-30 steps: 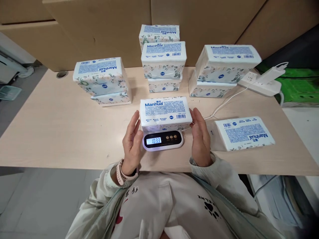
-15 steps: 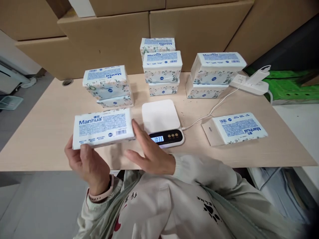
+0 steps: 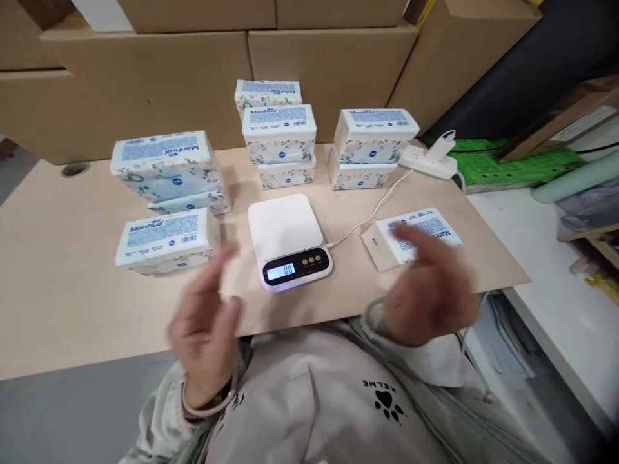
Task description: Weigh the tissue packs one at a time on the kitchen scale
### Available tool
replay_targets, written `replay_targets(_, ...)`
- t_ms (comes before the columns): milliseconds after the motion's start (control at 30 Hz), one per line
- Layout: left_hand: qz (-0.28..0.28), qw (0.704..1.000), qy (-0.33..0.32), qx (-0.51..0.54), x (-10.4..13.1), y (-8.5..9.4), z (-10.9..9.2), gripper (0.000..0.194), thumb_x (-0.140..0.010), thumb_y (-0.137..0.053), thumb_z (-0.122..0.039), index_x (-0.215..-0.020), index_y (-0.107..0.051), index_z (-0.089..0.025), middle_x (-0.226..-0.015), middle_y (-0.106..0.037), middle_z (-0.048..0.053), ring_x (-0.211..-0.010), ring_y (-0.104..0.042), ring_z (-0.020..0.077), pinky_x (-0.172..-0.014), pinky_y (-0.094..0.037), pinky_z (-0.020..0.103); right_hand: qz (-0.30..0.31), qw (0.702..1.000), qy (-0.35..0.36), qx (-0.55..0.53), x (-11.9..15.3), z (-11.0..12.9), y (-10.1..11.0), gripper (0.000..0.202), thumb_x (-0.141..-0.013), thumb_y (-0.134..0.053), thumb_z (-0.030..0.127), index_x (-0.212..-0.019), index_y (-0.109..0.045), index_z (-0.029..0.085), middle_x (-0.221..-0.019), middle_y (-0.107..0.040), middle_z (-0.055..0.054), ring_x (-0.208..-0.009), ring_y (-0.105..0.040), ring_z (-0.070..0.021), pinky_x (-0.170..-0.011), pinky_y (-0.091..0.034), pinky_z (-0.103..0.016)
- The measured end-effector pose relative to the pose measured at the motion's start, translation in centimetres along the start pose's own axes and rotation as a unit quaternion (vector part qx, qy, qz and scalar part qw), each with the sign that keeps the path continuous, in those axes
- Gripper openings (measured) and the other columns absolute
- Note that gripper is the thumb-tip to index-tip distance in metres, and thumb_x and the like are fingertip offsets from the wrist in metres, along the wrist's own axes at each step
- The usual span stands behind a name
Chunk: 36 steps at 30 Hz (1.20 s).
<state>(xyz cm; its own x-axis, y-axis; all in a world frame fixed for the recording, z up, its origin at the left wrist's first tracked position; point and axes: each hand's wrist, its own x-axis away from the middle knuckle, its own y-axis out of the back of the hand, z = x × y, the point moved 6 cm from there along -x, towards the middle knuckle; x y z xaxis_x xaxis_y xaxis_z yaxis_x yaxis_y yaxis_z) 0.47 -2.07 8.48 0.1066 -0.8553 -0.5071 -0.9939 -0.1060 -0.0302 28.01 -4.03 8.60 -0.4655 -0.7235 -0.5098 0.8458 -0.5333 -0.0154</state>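
Left stack (image 3: pixel 167 169): two packs are piled left of the scale (image 3: pixel 283 225), toward the back.
Front pack (image 3: pixel 169 240): laid flat left of the scale, just before the left stack.
Left hand (image 3: pixel 206 328): released – fingers parted from thumb, held front-left of the scale.
Middle stack (image 3: pixel 280 138): two packs are piled behind the scale, a third seen farther back.
Scale display (image 3: pixel 283 270): 0.0 is shown, lit.
Right stack (image 3: pixel 374 142): two packs are piled behind and right of the scale.
Right pack (image 3: pixel 420 229): laid right of the scale, partly covered by the right hand (image 3: pixel 432 296).
Right hand: blurred, one finger extended – grasp cannot be told.
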Motion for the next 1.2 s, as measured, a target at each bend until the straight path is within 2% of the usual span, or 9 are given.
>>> replay_targets(67, 0.247, 0.952, 0.127, 0.126, 1.1, -6.7, 0.8, 0.048, -0.107, -0.068, -0.043, -0.154, -0.068, -0.035, -0.164, -0.062, 0.003, -0.155, -0.059, 0.0332, -0.132, -0.052, 0.053, -0.239, 0.967, 0.064, 0.053, -1.0, -0.7, 7.6, 0.03, -0.109, -0.053, 0.044, -0.126, -0.077, 0.038, -0.132, -0.076, -0.002, -0.14, -0.065, -0.0357, -0.129, -0.042, -0.065)
replay_targets(133, 0.383, 0.864, 0.256, 0.201, 3.1, -12.1, 2.4, 0.058, -0.107, -0.065, -0.056, -0.162, -0.059, -0.039, -0.174, -0.047, 0.003, -0.162, -0.047, 0.0376, -0.131, -0.05, 0.061, -0.338, 0.936, 0.026, 0.099, -1.8, -3.4, 12.5, 0.027, -0.105, -0.061, 0.045, -0.116, -0.081, 0.029, -0.121, -0.079, -0.007, -0.129, -0.071, -0.035, -0.126, -0.045, -0.062)
replay_targets(233, 0.407, 0.814, 0.368, 0.193, 5.1, -18.4, 5.4, 0.079, -0.101, -0.071, -0.063, -0.171, -0.043, -0.039, -0.178, -0.034, 0.002, -0.168, -0.029, 0.0402, -0.136, -0.033, 0.07, -0.293, 0.944, -0.127, 0.08, -2.6, -9.2, 15.9, 0.041, -0.103, -0.057, 0.057, -0.12, -0.077, 0.025, -0.131, -0.077, -0.009, -0.135, -0.07, -0.0326, -0.13, -0.041, -0.063)
replay_targets(367, 0.371, 0.838, 0.365, 0.164, 5.2, -22.7, 6.3, 0.103, -0.098, -0.074, -0.064, -0.179, -0.021, -0.03, -0.184, -0.016, 0.005, -0.172, -0.013, 0.0391, -0.14, -0.023, 0.067, -0.16, 0.965, -0.209, 0.013, -2.4, -12.1, 14.6, 0.061, -0.101, -0.05, 0.072, -0.125, -0.076, 0.022, -0.132, -0.078, -0.01, -0.141, -0.067, -0.0331, -0.133, -0.035, -0.068)
replay_targets(467, 0.352, 0.885, 0.248, 0.178, 3.2, -20.5, 3.6, 0.094, -0.102, -0.072, -0.056, -0.179, -0.021, -0.037, -0.186, -0.011, -0.002, -0.174, -0.008, 0.0337, -0.144, -0.015, 0.059, -0.101, 0.98, -0.169, -0.032, -2.3, -9.5, 11.4, 0.051, -0.104, -0.057, 0.063, -0.137, -0.073, 0.029, -0.146, -0.074, -0.008, -0.149, -0.061, -0.0302, -0.136, -0.033, -0.063)
replay_targets(633, 0.231, 0.957, 0.12, 0.13, -0.4, -10.9, -0.2, 0.071, -0.103, -0.074, -0.043, -0.169, -0.047, -0.043, -0.183, -0.031, -0.007, -0.174, -0.017, 0.031, -0.146, -0.019, 0.048, 0.078, 0.987, -0.098, -0.1, -3.1, -4.7, 2.9, 0.053, -0.108, -0.057, 0.058, -0.159, -0.058, 0.04, -0.173, -0.053, 0.002, -0.166, -0.045, -0.0266, -0.142, -0.029, -0.055)
replay_targets(833, 0.111, 0.979, 0.15, 0.087, -1.9, -4.5, 3.4, 0.068, -0.103, -0.073, -0.049, -0.167, -0.052, -0.038, -0.182, -0.037, -0.002, -0.174, -0.026, 0.0308, -0.145, -0.025, 0.049, 0.268, 0.953, -0.129, -0.066, -2.6, -6.5, -5.8, 0.074, -0.106, -0.056, 0.069, -0.17, -0.042, 0.037, -0.18, -0.045, -0.002, -0.17, -0.036, -0.0268, -0.141, -0.03, -0.054)
replay_targets(1033, 0.043, 0.987, 0.15, 0.042, -1.4, -1.5, 8.9, 0.063, -0.101, -0.074, -0.056, -0.159, -0.061, -0.035, -0.177, -0.046, 0.005, -0.169, -0.039, 0.0306, -0.14, -0.035, 0.051, 0.261, 0.955, -0.14, -0.022, -1.4, -9.8, -6.1, 0.076, -0.105, -0.058, 0.069, -0.171, -0.043, 0.034, -0.181, -0.041, -0.006, -0.17, -0.038, -0.0292, -0.141, -0.028, -0.06)
replay_targets(1200, 0.015, 0.986, 0.159, 0.042, -0.6, -0.3, 10.1, 0.06, -0.108, -0.06, -0.057, -0.165, -0.054, -0.038, -0.182, -0.036, 0.0, -0.173, -0.027, 0.0265, -0.144, -0.025, 0.047, 0.162, 0.977, -0.14, -0.015, -1.7, -10.6, -4.0, 0.067, -0.104, -0.059, 0.07, -0.159, -0.061, 0.031, -0.17, -0.058, -0.009, -0.162, -0.051, -0.0301, -0.14, -0.032, -0.062)
